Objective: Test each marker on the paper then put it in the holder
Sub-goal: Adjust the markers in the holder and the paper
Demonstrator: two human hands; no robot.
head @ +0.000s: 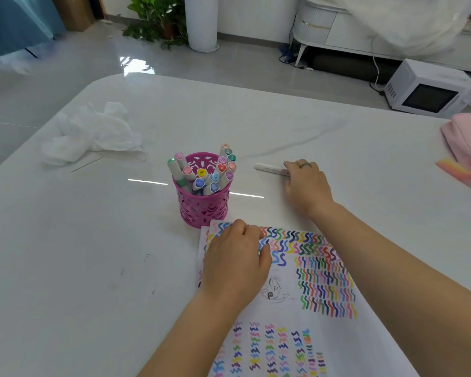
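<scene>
Upper left of the frame: crumpled white tissue (93, 131) on the glossy white counter (79, 254). Centre: round pink perforated metal holder (203, 208), upright, packed with white-barrelled markers with coloured caps (201, 174), caps up, some leaning on the rim. The holder stands just beside the far left corner of the white paper sheet covered in coloured squiggle rows (297, 295), which runs from centre to lower right.

We see the left hand (235, 257) lying palm down on that far left corner; its fingers are close together, loosely bent, tips on the paper, holding nothing.

Right of the holder, a single white marker (269, 168) lies flat on the counter, apart from holder and paper. The right hand (306, 186) covers its right end, fingers bent down over it; we can't tell whether they pinch it or only touch it.

Right edge: pink fabric pouch (468, 142) and a small pink-and-yellow block (456, 171). Upper right, on the floor: white microwave (430, 91).
</scene>
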